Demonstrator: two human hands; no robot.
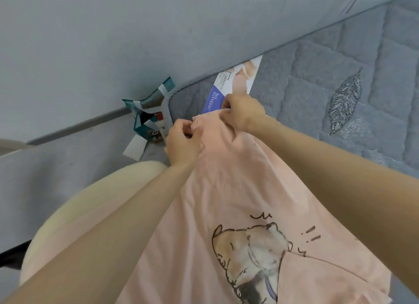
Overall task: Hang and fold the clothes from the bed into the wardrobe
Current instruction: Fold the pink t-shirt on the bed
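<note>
A pink T-shirt (238, 190) with a cartoon animal print hangs stretched out from my two hands over the edge of the grey quilted bed (328, 88). My left hand (182, 140) pinches the shirt's far edge on the left side. Just to its right, my right hand (242, 112) pinches the same edge, fingers curled into the cloth. The shirt's lower part runs down toward the camera and hides what lies beneath it.
A mattress label card (231, 86) lies on the bed by the wall. An open teal and white carton (149, 120) stands on the floor at the bed's corner. A grey wall (113, 43) rises behind. My pale-clothed leg (79, 208) is at lower left.
</note>
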